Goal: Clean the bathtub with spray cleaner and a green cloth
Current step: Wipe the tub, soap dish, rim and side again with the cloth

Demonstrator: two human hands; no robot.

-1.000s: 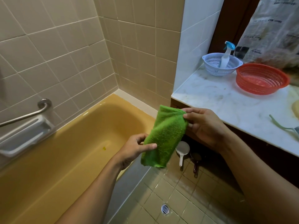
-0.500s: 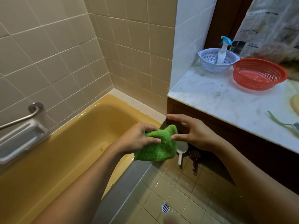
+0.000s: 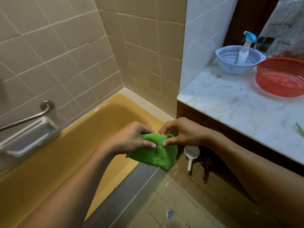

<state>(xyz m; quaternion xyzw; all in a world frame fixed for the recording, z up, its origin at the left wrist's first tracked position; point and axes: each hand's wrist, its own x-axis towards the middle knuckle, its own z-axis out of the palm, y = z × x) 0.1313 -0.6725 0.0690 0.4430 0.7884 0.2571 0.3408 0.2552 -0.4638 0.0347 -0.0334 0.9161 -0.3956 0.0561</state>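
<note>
- Head view: the left hand [image 3: 131,139] and the right hand [image 3: 182,134] meet over the near rim of the yellow bathtub [image 3: 49,170], with the green cloth [image 3: 156,155] bunched between them.
- The left grip holds the cloth's left side, thumb on top and fingers curled under the fold.
- The right grip is narrow. Its thumb and fingertips pinch the cloth's upper right part, just beside the left thumb.
- The cloth's loose lower edge hangs below both hands, over the grey outer side of the tub and the tiled floor [image 3: 181,195].
- The spray bottle [image 3: 245,51], white with a blue trigger head, leans inside a pale blue basket [image 3: 230,66] at the far end of the marble tabletop [image 3: 238,112], well apart from the hands.
- A red basket [image 3: 279,79] sits just beside the pale blue one.
- A metal grab bar [image 3: 24,120] and a white soap dish [image 3: 28,137] are fixed to the tiled wall above the tub.
- A white scoop [image 3: 190,155] hangs under the tabletop, and a round drain [image 3: 170,214] is set in the floor.
</note>
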